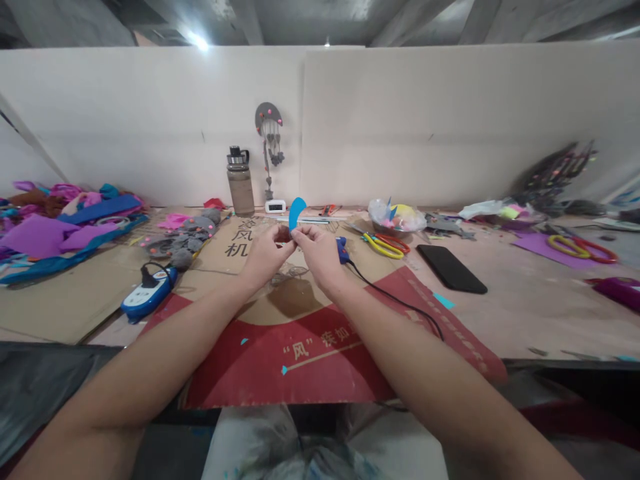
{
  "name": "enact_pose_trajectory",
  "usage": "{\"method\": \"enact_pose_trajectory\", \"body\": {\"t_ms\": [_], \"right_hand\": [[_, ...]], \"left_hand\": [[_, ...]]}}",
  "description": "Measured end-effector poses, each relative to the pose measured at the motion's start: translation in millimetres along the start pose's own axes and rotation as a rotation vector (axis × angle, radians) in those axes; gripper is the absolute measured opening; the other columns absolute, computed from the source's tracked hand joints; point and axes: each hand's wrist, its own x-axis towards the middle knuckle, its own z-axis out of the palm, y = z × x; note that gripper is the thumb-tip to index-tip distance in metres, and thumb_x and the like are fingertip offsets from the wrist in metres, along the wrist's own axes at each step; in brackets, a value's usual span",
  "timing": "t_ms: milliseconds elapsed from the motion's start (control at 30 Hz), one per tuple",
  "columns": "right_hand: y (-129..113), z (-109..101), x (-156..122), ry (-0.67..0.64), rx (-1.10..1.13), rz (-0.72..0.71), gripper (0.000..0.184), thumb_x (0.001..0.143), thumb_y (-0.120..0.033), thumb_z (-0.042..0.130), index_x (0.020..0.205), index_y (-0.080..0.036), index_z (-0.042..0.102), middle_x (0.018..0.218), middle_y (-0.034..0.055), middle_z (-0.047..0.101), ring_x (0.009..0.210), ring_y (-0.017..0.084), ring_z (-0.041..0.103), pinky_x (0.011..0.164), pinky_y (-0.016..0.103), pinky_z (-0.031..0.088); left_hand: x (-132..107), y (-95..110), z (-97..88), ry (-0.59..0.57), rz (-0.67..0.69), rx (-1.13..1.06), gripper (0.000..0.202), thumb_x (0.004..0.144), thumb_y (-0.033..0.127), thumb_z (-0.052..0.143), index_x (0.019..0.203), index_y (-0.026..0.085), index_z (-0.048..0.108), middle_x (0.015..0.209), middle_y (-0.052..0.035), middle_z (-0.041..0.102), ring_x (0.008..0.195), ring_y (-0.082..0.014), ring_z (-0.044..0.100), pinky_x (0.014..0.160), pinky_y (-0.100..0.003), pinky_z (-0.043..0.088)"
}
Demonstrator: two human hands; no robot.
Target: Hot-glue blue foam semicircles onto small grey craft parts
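Note:
A small curved blue felt piece stands upright between my two hands, over the middle of the work surface. My left hand pinches its lower end from one side. From the other side my right hand grips the same end with thumb and fingers, the fingertips of both hands meeting there. Below them lies a red and brown cardboard sheet with printed characters. Just right of my right hand is a blue glue gun, partly hidden, its black cord running across the cardboard.
A blue power strip and a felt pile lie left. A bottle and small clock stand behind. Yellow-handled scissors, a black phone and a bowl are right. A grey felt hanging hangs on the wall.

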Motion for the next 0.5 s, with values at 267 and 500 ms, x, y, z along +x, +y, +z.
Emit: {"method": "enact_pose_trajectory", "body": {"t_ms": [267,500], "right_hand": [[-5.1,-1.9,-9.6,0.026,-0.197,-0.181,0.009,0.082,-0.029,0.052,0.084,-0.021,0.050,0.071,-0.0026,0.054,0.063,0.011,0.050,0.061,0.025,0.038],[-5.6,-5.4,-7.5,0.028,-0.166,-0.194,0.011,0.079,-0.026,0.055,0.083,-0.021,0.046,0.074,-0.0032,0.051,0.062,0.010,0.046,0.060,0.024,0.037]], "left_hand": [[-2.6,8.3,-1.3,-0.054,-0.134,-0.193,0.016,0.078,0.032,0.064,0.075,0.017,0.064,0.077,-0.0046,0.066,0.064,-0.0139,0.061,0.052,-0.025,0.051],[1.4,6.6,0.7,-0.008,-0.265,-0.518,0.009,0.075,0.020,0.068,0.073,0.013,0.061,0.079,-0.0061,0.067,0.070,-0.0146,0.064,0.069,-0.032,0.055]]}}
